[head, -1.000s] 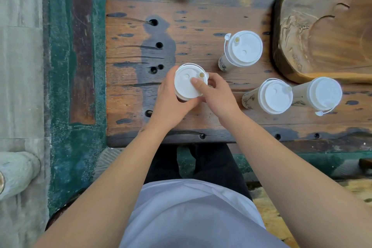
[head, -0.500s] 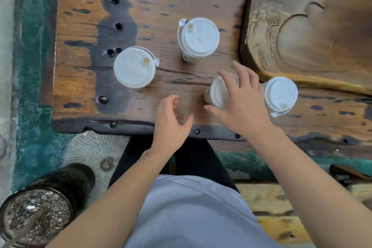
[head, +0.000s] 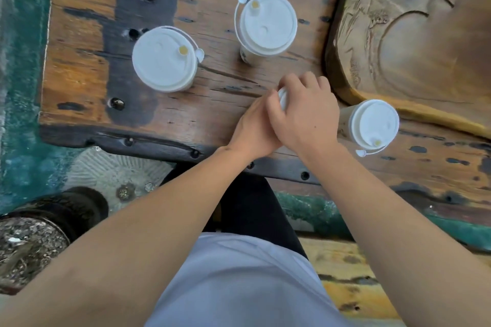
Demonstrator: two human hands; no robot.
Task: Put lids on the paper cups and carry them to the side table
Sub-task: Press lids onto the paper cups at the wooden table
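Cup (head: 283, 95) upright on surface (head: 212, 103), directly beneath both hands: right hand (head: 303, 114) curls over its lid; left hand (head: 252, 127) grips its left side.

The person wears a pale lavender-grey top (head: 247, 284) at the lower centre of the frame and dark trousers (head: 252, 210) above it; both forearms are bare, without sleeves.
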